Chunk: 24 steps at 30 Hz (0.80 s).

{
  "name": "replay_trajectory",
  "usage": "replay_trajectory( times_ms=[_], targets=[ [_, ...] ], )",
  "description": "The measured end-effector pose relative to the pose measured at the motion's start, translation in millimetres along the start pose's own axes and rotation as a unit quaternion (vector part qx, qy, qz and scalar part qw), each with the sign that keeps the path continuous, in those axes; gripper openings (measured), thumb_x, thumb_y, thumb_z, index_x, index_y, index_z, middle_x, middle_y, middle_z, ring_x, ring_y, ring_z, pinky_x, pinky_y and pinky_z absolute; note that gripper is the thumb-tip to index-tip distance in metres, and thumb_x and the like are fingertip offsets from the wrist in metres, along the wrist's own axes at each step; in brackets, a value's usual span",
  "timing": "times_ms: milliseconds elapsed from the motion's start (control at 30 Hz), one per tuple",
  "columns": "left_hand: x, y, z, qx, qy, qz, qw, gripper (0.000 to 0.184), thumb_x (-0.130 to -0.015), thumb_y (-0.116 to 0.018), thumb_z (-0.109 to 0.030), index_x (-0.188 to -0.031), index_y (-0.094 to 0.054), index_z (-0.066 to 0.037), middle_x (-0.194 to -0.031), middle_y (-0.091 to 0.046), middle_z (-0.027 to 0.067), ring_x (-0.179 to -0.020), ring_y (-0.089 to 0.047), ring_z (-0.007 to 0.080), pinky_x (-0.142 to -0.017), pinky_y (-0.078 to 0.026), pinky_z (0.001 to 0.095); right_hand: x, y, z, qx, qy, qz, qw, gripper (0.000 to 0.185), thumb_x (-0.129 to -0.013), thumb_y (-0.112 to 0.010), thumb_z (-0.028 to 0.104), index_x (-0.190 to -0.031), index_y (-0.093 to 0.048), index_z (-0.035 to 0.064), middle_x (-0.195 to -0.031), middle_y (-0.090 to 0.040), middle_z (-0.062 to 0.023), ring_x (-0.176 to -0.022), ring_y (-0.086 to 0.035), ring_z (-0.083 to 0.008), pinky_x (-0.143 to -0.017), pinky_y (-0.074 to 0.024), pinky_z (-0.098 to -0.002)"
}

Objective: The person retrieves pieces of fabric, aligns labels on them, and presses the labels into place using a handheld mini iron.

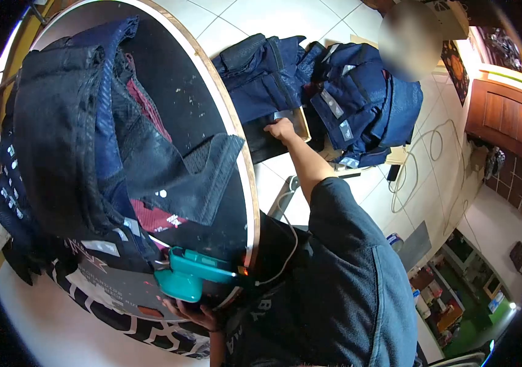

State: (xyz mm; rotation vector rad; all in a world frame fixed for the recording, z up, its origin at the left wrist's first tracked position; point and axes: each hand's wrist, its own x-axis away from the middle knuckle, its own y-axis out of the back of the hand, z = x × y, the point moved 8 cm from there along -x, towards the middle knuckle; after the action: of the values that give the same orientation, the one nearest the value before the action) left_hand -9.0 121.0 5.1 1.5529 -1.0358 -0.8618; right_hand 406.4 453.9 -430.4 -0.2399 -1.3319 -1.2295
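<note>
My left hand [195, 314], at the bottom of the view, has its fingers spread by the tabletop's near edge. Right beside them lies a turquoise handheld electric device [198, 268] with a small orange light; whether they touch is unclear. My right hand [281, 129] is reached out beyond the table rim, its fingers curled at a wood-edged box or drawer [301, 125]. A small greyish piece [283, 115] shows at those fingers, but what they hold I cannot make out. Dark navy and black bags [59, 134] are heaped on the round black table [193, 79].
More navy bags [365, 98] with reflective patches are piled past the table, beside a blurred patch. A white cable [293, 235] runs from the turquoise device's end past my body. A loose cord [395, 189] coils on the tiled floor. A wooden cabinet [503, 116] stands farther right.
</note>
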Motion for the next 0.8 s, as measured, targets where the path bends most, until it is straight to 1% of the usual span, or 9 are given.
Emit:
replay_trajectory(
  times_ms=[33, 133, 167, 300, 400, 533, 600, 733, 800],
  targets=[
    [-2.4, 2.6, -5.8, -0.002, -0.011, -0.004, 1.000, 0.073, -0.100, -0.039, -0.062, -0.147, -0.041, -0.005, -0.158, -0.024, 0.0276, -0.147, -0.023, 0.0482, -0.115, -0.021, 0.0669, 17.0, 9.7, 3.1, -0.062, -0.022, -0.018, 0.998, 0.052, -0.068, -0.083, 0.034, -0.106, -0.071, -0.0006, -0.104, -0.072, -0.0173, -0.099, -0.069, -0.0302, -0.087, -0.0529, -0.0407],
    [-12.7, 7.0, -22.5, 0.015, -0.015, -0.021, 1.000, 0.076, -0.100, -0.039, -0.062, -0.141, -0.046, 0.001, -0.155, -0.028, 0.0294, -0.146, -0.024, 0.0476, -0.115, -0.021, 0.0660, 61.0, 35.6, 14.2, -0.251, -0.055, -0.030, 0.966, 0.041, -0.071, -0.079, 0.024, -0.096, -0.071, -0.0082, -0.097, -0.072, -0.0184, -0.085, -0.071, -0.0289, -0.078, -0.0560, -0.0374],
    [-9.9, 5.5, -18.8, 0.024, -0.028, -0.033, 0.999, 0.076, -0.100, -0.040, -0.061, -0.139, -0.047, 0.003, -0.155, -0.029, 0.0295, -0.146, -0.024, 0.0476, -0.115, -0.021, 0.0655, 44.8, 21.0, 1.8, -0.309, -0.048, 0.029, 0.950, 0.037, -0.072, -0.078, 0.020, -0.093, -0.070, -0.0103, -0.092, -0.071, -0.0164, -0.079, -0.068, -0.0249, -0.072, -0.0547, -0.0378],
    [-5.6, 18.9, -30.8, 0.058, -0.035, -0.070, 0.995, 0.071, -0.100, -0.041, -0.054, -0.133, -0.050, 0.009, -0.154, -0.029, 0.0306, -0.146, -0.025, 0.0473, -0.116, -0.020, 0.0639, 86.1, 37.6, -22.4, -0.365, 0.008, 0.087, 0.927, 0.040, -0.076, -0.074, 0.020, -0.106, -0.065, -0.0050, -0.095, -0.070, -0.0145, -0.081, -0.068, -0.0254, -0.072, -0.0561, -0.0371],
    [-4.5, 34.3, -39.4, 0.110, -0.042, -0.104, 0.988, 0.065, -0.101, -0.041, -0.048, -0.132, -0.050, 0.009, -0.154, -0.030, 0.0305, -0.145, -0.028, 0.0468, -0.117, -0.020, 0.0628, 141.7, 70.7, -14.8, -0.431, 0.198, 0.081, 0.877, 0.027, -0.082, -0.066, 0.011, -0.107, -0.065, 0.0010, -0.094, -0.068, -0.0038, -0.084, -0.063, -0.0148, -0.079, -0.0502, -0.0295],
    [3.5, 58.4, -41.1, 0.174, -0.079, -0.166, 0.968, 0.054, -0.103, -0.040, -0.038, -0.133, -0.049, 0.007, -0.153, -0.033, 0.0312, -0.142, -0.034, 0.0464, -0.117, -0.023, 0.0612, 234.3, 154.8, 3.5, -0.411, 0.344, -0.005, 0.844, 0.024, -0.083, -0.059, 0.004, -0.106, -0.065, 0.0012, -0.098, -0.067, -0.0013, -0.088, -0.060, -0.0119, -0.082, -0.0470, -0.0266],
    [4.5, 73.9, -52.0, 0.254, -0.181, -0.174, 0.934, 0.050, -0.103, -0.042, -0.035, -0.132, -0.049, 0.005, -0.150, -0.034, 0.0330, -0.140, -0.035, 0.0477, -0.116, -0.026, 0.0608, 292.2, 199.0, 26.3, -0.430, 0.395, -0.052, 0.810, 0.026, -0.080, -0.059, 0.003, -0.105, -0.065, 0.0009, -0.096, -0.067, -0.0008, -0.086, -0.060, -0.0113, -0.081, -0.0469, -0.0261],
    [-30.5, 118.2, -79.9, 0.377, -0.285, -0.108, 0.875, 0.032, -0.092, -0.061, -0.024, -0.111, -0.063, 0.002, -0.125, -0.061, 0.0257, -0.116, -0.059, 0.0408, -0.101, -0.047, 0.0495, 407.4, 261.4, 81.6, -0.411, 0.524, -0.046, 0.744, 0.031, -0.075, -0.063, 0.002, -0.105, -0.065, 0.0017, -0.091, -0.067, 0.0002, -0.081, -0.059, -0.0095, -0.076, -0.0485, -0.0258],
    [-57.7, 169.3, -122.6, 0.419, -0.333, -0.077, 0.841, 0.029, -0.089, -0.064, -0.018, -0.110, -0.066, 0.003, -0.123, -0.063, 0.0237, -0.115, -0.061, 0.0393, -0.100, -0.048, 0.0478, 491.0, 276.5, 110.7, -0.457, 0.575, -0.031, 0.679, 0.035, -0.075, -0.063, 0.000, -0.110, -0.064, 0.0021, -0.100, -0.066, -0.0014, -0.086, -0.059, -0.0101, -0.080, -0.0487, -0.0270]
  ],
)
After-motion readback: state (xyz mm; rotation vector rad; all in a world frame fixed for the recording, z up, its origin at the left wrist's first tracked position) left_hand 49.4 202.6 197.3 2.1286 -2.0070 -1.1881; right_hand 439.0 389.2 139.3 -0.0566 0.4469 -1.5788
